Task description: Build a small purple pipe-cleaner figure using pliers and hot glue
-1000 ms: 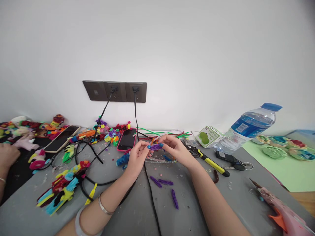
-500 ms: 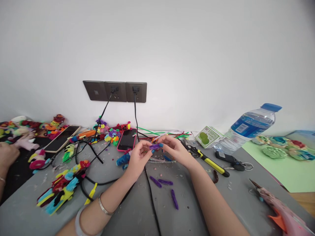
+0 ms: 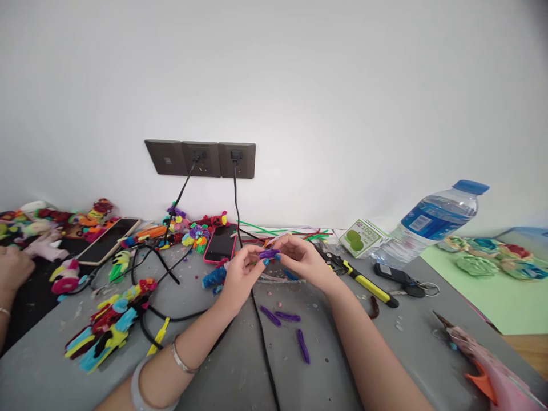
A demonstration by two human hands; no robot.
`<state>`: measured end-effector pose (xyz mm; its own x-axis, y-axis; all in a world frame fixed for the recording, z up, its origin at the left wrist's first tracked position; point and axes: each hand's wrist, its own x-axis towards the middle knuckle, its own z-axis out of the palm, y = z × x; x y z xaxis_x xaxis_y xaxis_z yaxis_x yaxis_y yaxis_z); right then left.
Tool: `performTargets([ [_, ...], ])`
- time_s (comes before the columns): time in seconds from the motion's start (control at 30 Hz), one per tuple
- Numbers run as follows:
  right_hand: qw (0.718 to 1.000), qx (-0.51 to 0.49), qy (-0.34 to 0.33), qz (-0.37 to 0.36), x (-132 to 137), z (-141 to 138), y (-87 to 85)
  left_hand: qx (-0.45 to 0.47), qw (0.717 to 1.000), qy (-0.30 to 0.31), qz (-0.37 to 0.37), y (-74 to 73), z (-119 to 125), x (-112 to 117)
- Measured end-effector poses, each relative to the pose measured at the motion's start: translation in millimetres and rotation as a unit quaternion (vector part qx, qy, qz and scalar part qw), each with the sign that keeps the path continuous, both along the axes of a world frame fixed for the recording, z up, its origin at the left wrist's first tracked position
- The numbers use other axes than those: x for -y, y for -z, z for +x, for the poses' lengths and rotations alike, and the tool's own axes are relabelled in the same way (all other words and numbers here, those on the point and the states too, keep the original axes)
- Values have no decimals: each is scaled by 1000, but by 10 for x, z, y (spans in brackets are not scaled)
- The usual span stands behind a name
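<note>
A short folded piece of purple pipe cleaner (image 3: 269, 254) is pinched between both hands above the middle of the table. My left hand (image 3: 243, 273) grips its left end with thumb and fingertips. At its right end, my right hand (image 3: 303, 261) pinches it the same way. On the grey table (image 3: 240, 365) below my wrists lie three similar purple pieces: a slanted one (image 3: 270, 315), a nearly level one (image 3: 287, 316) and a steeper one (image 3: 303, 346). Behind my left hand is a fuzzy blue roll (image 3: 213, 278).
Yellow-black pliers (image 3: 369, 285), car keys (image 3: 405, 279) and a tilted water bottle (image 3: 436, 220) lie to the right, with a pink glue gun (image 3: 492, 359) nearer. Black cables (image 3: 263, 342) cross the table. Pipe-cleaner figures (image 3: 113, 325) and phones (image 3: 107, 242) are leftward, near another person's hand (image 3: 15, 268).
My fingertips have shifted slightly around the purple piece, and more of it shows above my thumbs. The loose pieces on the table have not moved.
</note>
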<state>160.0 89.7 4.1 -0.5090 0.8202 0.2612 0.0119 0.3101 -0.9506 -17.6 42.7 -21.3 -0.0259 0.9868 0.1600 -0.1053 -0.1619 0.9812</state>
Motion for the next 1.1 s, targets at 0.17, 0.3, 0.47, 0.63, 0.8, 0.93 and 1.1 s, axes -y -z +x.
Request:
performTargets([
  [0.17,1000,15,7,13,9,-6,-5,-1,1000,1,5,1,-2,1],
  [0.3,998,47,28,37,14,-2,-25,-1,1000,-2,3,-1,2,3],
  [0.47,997,53,37,51,23,-7,-31,4,1000,-9,3,7,6,-2],
  [0.63,996,56,37,60,17,-10,-13,3,1000,2,7,12,4,-3],
  [0.8,996,52,29,61,13,-2,-17,-4,1000,16,17,21,-5,-1],
  [0.93,997,49,22,58,22,7,-36,-9,1000,19,19,20,-8,0],
  [1.1,998,42,18,53,23,19,-39,-9,1000,18,22,-4,-4,0],
])
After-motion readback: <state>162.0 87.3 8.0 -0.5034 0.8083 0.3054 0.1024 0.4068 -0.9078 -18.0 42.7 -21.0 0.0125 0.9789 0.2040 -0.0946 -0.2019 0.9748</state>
